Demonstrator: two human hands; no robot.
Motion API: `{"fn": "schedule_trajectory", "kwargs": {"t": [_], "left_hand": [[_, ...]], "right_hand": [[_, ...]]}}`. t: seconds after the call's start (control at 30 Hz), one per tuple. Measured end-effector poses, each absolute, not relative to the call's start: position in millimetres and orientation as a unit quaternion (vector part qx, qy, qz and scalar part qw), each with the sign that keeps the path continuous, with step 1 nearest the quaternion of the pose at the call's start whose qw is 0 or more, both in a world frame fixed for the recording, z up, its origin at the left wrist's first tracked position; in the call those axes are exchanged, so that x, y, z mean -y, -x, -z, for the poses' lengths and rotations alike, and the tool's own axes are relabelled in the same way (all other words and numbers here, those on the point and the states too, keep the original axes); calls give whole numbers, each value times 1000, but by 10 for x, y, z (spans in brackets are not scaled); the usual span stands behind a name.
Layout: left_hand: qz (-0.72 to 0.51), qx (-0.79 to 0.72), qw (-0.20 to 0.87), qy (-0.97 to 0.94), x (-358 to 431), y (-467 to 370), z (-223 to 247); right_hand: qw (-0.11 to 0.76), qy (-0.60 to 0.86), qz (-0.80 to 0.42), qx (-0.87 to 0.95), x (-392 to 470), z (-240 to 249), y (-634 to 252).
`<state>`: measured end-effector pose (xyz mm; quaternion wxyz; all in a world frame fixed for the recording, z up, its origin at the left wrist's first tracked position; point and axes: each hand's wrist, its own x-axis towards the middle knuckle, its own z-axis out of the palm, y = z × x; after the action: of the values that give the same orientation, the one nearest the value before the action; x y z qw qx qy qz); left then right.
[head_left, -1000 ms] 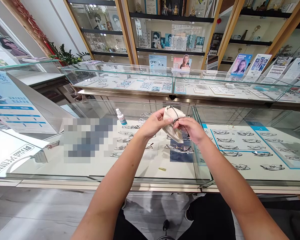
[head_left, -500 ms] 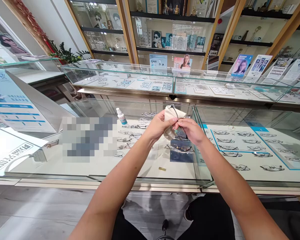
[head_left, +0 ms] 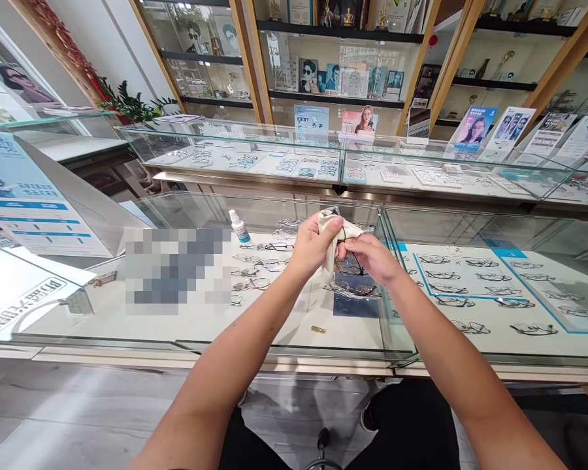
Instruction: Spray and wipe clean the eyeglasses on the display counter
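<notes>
Left hand (head_left: 312, 243) closed on beige cloth (head_left: 334, 230), right hand (head_left: 372, 259) pinched on dark-framed glasses (head_left: 349, 265), cloth pressed to frame between both. Beneath the hands, glass counter (head_left: 294, 339) with rows of frames. Left of left hand, small spray bottle (head_left: 238, 228). Beyond, display shelves (head_left: 333, 98).

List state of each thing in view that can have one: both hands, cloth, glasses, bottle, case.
left hand: closed on the cloth, above the counter
right hand: pinching the glasses frame
cloth: bunched, pressed against the glasses
glasses: held in the air between both hands, partly covered
spray bottle: upright on the glass, capped
display case: closed glass top, rows of frames inside
</notes>
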<state>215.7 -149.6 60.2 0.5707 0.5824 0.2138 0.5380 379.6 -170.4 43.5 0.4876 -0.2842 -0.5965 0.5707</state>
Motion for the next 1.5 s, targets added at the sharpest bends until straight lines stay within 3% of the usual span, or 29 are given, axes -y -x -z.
{"fn": "schedule_trajectory", "kwargs": {"t": [0.4,0.9,1.13,1.27,1.5], "left_hand": [[-407,-184,622,-643,1221,-1799,-678],[-523,-225,576,-586,1362,-2106,-554],[-535,-218,622,-529,1177,-2048,-537],[-462,-223,652,-559,1230,-2069,-513],[-369,-211,673,-605,1420,-2172,-439]], "right_hand": [[501,337,-558,568,1680,-510,-3954],[506,310,-550,588,1685,-417,-3804],[605,295,-519,527,1673,-530,-3957],[665,297,-466,502,1665,-600,-4050],[629,307,-488,522,1669,-560,-3991]]}}
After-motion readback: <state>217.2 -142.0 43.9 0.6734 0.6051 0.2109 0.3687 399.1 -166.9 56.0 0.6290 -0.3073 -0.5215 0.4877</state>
